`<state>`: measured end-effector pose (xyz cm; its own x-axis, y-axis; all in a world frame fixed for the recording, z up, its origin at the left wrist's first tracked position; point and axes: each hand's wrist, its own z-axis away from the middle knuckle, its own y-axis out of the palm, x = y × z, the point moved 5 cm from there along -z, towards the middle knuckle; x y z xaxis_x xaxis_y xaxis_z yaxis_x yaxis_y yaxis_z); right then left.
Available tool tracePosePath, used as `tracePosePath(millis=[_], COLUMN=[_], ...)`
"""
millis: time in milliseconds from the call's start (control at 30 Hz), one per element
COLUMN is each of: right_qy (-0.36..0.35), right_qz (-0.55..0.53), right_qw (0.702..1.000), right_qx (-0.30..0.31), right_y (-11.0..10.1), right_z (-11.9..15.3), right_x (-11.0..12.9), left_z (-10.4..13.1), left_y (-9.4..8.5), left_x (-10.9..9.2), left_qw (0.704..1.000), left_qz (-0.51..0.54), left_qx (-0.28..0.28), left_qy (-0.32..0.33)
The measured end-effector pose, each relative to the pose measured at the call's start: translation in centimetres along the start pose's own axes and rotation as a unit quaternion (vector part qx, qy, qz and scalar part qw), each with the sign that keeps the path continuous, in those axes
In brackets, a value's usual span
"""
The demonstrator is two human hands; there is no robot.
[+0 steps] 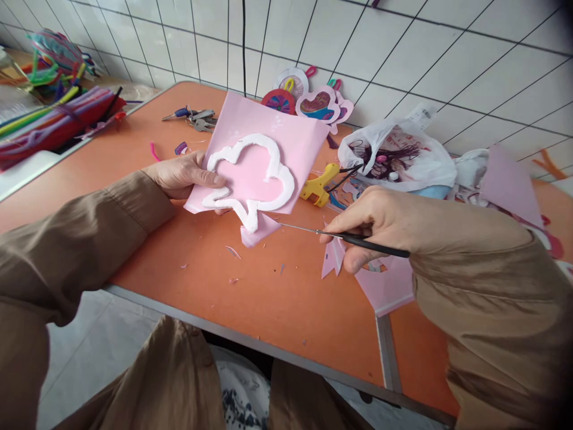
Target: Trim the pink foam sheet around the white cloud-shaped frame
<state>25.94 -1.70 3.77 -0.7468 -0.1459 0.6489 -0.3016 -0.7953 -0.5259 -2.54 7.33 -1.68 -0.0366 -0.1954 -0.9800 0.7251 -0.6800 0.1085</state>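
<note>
My left hand [190, 174] pinches the left edge of a pink sheet [295, 128], thumb on top. On the sheet lies a thick white cloud-shaped outline [285, 179] with a pointed tail at the bottom. A partly cut pink flap [259, 232] hangs below that tail. In my right hand [376, 224] is a pair of scissors [376, 243] with black handles, seen edge-on. Their thin metal blades point left, with the tips at the flap by the sheet's lower edge. My right fingers hide part of the handles.
Behind the sheet are keys [201, 119], finished paper shapes [317, 104] and a yellow glue gun [320, 185]. A white plastic bag [403, 158] stands against the tiled wall. Pink offcuts [387, 283] lie at right, colourful pipe cleaners [58, 122] at far left. Scraps dot the orange table [268, 304].
</note>
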Motion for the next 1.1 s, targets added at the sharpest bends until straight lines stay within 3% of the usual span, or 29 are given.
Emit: tracePosePath(millis=[200, 433, 633, 733, 867, 1100], right_qy=[0.066, 0.034, 0.075, 0.039, -0.013, -0.078], right_qz=[-0.028, -0.056, -0.117, -0.142, -0.156, -0.178], right_qw=[0.997, 0.996, 0.99, 0.989, 0.986, 0.981], right_qx=[0.016, -0.058, -0.009, -0.01, -0.058, -0.02], right_y=[-0.5, -1.8, -0.6, -0.2, 0.1, 0.6], right_z=[0.7, 3.0, 1.4, 0.4, -0.5, -2.4], right_x=[-1.3, -0.7, -0.9, -1.1, -0.7, -1.2], left_z=[0.2, -0.2, -0.4, -0.3, -0.4, -0.4], left_y=[0.2, 0.2, 0.1, 0.2, 0.4, 0.9], left_x=[-0.5, -0.9, -1.2, -1.2, -1.2, -1.1], left_qw=[0.999, 0.996, 0.992, 0.99, 0.989, 0.988], left_qz=[0.034, 0.054, 0.077, 0.089, 0.106, 0.128], left_qx=[-0.007, 0.007, 0.027, 0.028, 0.024, 0.001], left_qy=[0.015, 0.067, 0.098, 0.103, 0.104, 0.091])
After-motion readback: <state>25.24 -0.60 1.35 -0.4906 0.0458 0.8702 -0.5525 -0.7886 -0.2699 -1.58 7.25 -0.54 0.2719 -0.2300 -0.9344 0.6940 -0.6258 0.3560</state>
